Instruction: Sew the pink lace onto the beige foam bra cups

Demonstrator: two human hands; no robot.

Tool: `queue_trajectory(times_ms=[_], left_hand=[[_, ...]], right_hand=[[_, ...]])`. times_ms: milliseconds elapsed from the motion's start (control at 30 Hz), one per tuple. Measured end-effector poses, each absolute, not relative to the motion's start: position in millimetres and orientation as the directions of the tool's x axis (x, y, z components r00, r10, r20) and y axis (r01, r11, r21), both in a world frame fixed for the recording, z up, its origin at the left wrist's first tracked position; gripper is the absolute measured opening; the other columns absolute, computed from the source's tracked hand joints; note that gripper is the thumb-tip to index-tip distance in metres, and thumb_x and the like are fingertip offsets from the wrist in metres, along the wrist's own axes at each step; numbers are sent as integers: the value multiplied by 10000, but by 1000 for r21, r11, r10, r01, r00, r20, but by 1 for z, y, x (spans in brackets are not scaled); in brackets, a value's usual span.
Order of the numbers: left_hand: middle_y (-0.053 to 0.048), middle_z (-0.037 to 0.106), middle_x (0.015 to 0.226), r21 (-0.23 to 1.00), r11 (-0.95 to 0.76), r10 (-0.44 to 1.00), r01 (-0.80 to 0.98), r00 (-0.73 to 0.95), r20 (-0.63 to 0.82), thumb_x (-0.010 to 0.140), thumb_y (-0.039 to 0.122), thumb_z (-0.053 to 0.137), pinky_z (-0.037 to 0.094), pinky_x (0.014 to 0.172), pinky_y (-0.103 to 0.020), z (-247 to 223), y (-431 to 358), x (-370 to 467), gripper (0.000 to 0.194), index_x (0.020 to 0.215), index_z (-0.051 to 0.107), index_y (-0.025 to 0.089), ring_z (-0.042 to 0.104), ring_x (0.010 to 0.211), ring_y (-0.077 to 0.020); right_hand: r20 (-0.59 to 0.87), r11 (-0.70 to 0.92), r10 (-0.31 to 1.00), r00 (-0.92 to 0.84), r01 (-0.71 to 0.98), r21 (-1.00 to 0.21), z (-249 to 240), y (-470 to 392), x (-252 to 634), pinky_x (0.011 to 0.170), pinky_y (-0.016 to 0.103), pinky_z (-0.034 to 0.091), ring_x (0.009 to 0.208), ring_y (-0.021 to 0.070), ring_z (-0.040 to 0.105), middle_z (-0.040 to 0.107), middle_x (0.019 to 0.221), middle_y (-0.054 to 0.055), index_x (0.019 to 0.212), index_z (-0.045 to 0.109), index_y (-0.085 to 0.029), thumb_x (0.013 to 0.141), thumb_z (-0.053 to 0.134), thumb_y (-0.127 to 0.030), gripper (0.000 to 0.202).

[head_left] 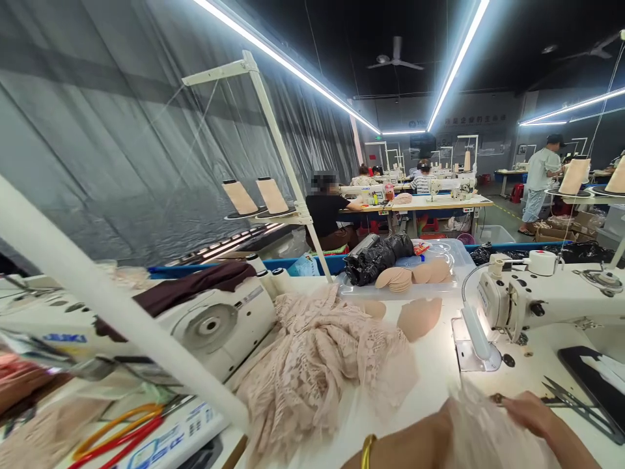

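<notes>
At the lower right, my left hand (430, 433), with a gold bangle at the wrist, is closed on pale lace fabric (488, 430). My right hand (534, 417) is at the fabric's right side, its fingers bent against it and partly blurred. Both hands are in front of a white sewing machine (517, 303), below its lit needle area. A large heap of beige lace (317, 358) lies to the left of my hands. Beige cup-shaped pieces (420, 318) are behind the heap.
A second machine (215, 326) and a slanting white pole (122, 299) stand left. Orange and red-handled scissors (120, 433) lie lower left. Black snips (581, 407) lie right. A plastic lid (452, 251) holds a black bag (378, 258). Other people sit farther back.
</notes>
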State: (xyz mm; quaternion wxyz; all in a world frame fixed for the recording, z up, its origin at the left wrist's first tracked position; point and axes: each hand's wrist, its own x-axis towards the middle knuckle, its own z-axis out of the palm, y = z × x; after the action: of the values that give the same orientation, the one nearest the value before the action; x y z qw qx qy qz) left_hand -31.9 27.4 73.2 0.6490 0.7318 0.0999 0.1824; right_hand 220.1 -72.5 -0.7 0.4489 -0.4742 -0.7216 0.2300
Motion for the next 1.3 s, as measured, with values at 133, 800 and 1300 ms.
queue_trajectory(times_ms=[133, 800, 1300], left_hand=[[-47, 779, 864, 878, -477, 191, -45, 969, 154, 871, 298, 742, 234, 1093, -580, 49, 59, -10, 218, 663, 690, 258, 699, 890, -311], [-74, 788, 1116, 553, -829, 13, -85, 985, 171, 839, 446, 781, 300, 901, -450, 28, 112, 26, 280, 720, 722, 200, 714, 954, -290], [-80, 782, 1179, 518, -849, -20, -107, 985, 170, 784, 363, 763, 338, 860, -419, 26, 115, 26, 175, 731, 725, 201, 722, 999, -296]], right_hand=[[426, 623, 771, -473, 698, -352, 12, -39, 242, 912, 379, 540, 996, 233, 706, 820, 1101, 15, 1093, 755, -307, 1097, 565, -263, 195], [436, 398, 857, -275, 890, -223, -17, -13, 266, 969, 367, 624, 1097, 262, 760, 816, 1223, 30, 1242, 772, -322, 962, 470, -47, 495], [446, 394, 857, -259, 887, -242, -25, -11, 275, 864, 330, 656, 1031, 250, 790, 808, 1288, 13, 1281, 765, -344, 906, 495, -56, 544]])
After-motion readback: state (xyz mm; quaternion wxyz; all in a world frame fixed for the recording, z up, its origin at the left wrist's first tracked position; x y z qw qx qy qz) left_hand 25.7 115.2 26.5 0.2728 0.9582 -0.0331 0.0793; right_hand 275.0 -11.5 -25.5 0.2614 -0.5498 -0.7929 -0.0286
